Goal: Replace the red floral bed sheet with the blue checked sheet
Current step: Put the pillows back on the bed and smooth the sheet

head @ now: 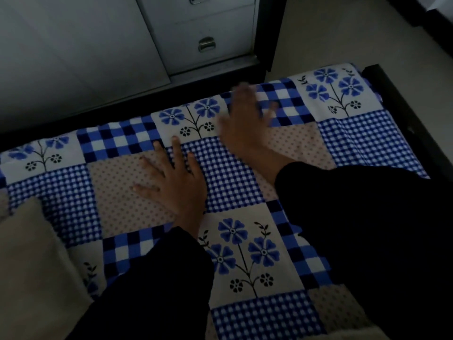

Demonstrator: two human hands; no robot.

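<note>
Smoothing the blue checked sheet (230, 173), laid over the bed (397, 104); no red floral sheet in sight. Pinning it at centre with the left hand (174, 182), fingers splayed flat, probably against sliding. Reaching to one o'clock with the right hand (241, 123), blurred, fingers straight, apart, on the cloth.

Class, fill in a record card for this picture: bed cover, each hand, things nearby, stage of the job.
bed cover: blue sheet, spread flat
left hand: flat on the blue sheet, fingers spread
right hand: open, blurred, at the blue sheet's far side
nearby: pillow; drawers; bed frame
red sheet: not in view
stage: blue sheet already on the bed
</note>
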